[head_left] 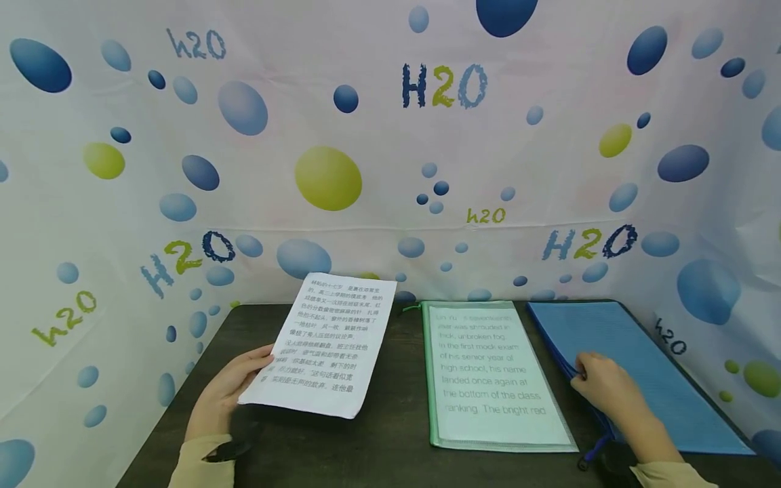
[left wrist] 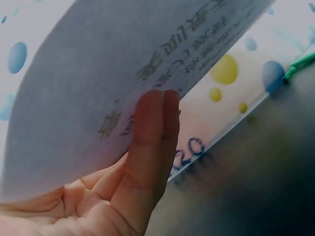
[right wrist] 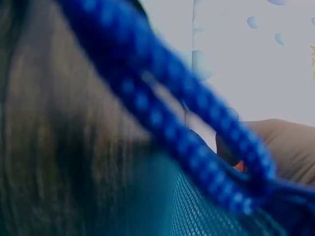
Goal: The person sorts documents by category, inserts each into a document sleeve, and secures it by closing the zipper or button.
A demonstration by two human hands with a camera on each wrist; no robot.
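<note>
My left hand (head_left: 228, 390) holds a printed sheet of paper (head_left: 326, 342) by its lower left edge, tilted up off the dark table. In the left wrist view the sheet (left wrist: 74, 108) bends upward from the thumb and fingers (left wrist: 145, 152), its print showing through. On the right, my right hand (head_left: 610, 390) pinches the left edge of a blue mesh zipper pouch (head_left: 677, 386), lifting that edge a little. A blue cord pull (right wrist: 187, 123) crosses the right wrist view close up, with part of the right hand (right wrist: 285, 142) behind it.
Between the hands lies a green-edged zipper pouch (head_left: 488, 379) with an English-printed sheet showing in it. A green cord (head_left: 410, 308) sticks out at its top left corner. Behind the dark table (head_left: 342, 451) hangs a white curtain (head_left: 390, 142) with coloured dots.
</note>
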